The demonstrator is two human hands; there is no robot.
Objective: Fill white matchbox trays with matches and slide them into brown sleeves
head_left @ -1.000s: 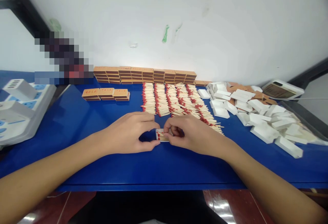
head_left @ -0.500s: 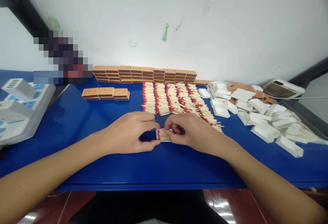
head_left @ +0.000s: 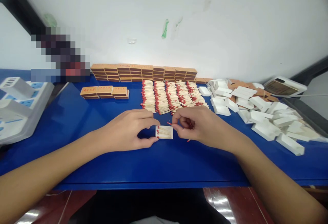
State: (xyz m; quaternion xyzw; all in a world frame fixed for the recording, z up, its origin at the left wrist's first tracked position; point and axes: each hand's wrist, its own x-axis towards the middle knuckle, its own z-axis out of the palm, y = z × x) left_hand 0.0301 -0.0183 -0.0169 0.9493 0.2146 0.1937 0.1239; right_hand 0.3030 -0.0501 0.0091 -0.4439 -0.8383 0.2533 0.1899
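A small white matchbox tray (head_left: 168, 137) lies on the blue table with several red-tipped matches in it, heads at the left end. My left hand (head_left: 130, 128) steadies the tray's left end between thumb and forefinger. Just off its right end, my right hand (head_left: 196, 123) pinches a few matches (head_left: 169, 124); red heads show at the fingertips and below the palm, the rest hidden by the fingers. Beyond the hands, loose matches (head_left: 161, 97) lie in several side-by-side rows.
Closed matchboxes (head_left: 145, 73) are stacked along the wall, with a shorter row of matchboxes (head_left: 104, 92) in front at left. White trays (head_left: 263, 114) and brown sleeves pile up at right, near a phone (head_left: 285, 86). Power strips (head_left: 30, 104) occupy the left side.
My right hand has moved right, off the tray, uncovering its right end and the matches inside. Match heads now show at its fingertips. My left hand stays at the tray's left end.
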